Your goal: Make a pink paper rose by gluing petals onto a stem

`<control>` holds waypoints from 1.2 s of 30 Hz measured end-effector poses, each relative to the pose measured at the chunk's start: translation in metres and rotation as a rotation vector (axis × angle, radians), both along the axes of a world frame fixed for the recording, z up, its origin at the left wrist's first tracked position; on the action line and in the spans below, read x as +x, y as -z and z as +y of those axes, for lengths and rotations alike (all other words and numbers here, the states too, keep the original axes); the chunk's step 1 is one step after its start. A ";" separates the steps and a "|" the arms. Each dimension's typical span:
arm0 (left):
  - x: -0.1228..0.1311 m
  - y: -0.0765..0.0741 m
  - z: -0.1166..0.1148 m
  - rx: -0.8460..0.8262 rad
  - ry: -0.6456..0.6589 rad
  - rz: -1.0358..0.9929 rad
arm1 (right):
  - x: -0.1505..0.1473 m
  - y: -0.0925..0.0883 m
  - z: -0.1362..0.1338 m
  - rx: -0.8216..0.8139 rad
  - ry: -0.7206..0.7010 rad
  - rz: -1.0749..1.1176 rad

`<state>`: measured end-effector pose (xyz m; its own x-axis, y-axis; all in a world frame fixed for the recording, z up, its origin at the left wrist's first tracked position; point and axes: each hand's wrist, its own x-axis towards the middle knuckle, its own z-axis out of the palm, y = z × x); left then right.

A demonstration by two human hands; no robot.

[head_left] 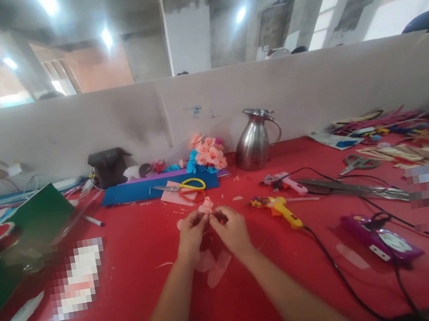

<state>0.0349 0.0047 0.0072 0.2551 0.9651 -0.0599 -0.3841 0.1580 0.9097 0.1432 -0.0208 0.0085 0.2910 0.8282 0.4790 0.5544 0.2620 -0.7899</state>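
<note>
A small pink paper flower (206,205) is pinched between my two hands over the red table. My left hand (191,235) has its fingertips closed on the flower's left side. On the right side, my right hand (229,227) grips it with thumb and fingers. Loose pink paper petals (215,270) lie on the table beneath my wrists. Just beyond the hands, yellow-handled scissors (191,184) rest on a blue board (121,194) and pink paper. Behind them stands a bunch of pink and blue flowers (210,153).
A yellow glue gun (284,211) and a pink one (290,183) lie right of my hands, their cords running past a purple power strip (384,241). A metal jug (253,143) stands at the back. On the left leans a green board (39,222).
</note>
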 end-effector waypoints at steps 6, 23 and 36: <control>-0.002 0.003 0.004 -0.161 0.026 -0.157 | -0.003 -0.005 -0.004 -0.006 -0.107 0.116; -0.005 -0.001 0.005 -0.222 0.008 -0.149 | -0.003 0.001 0.001 -0.034 -0.192 0.271; -0.009 0.000 0.009 -0.252 0.029 -0.219 | -0.001 -0.012 -0.009 0.064 -0.100 0.146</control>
<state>0.0261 0.0137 0.0070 0.3158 0.9190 -0.2359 -0.5585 0.3811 0.7368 0.1419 -0.0302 0.0209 0.2792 0.8256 0.4903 0.4042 0.3621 -0.8399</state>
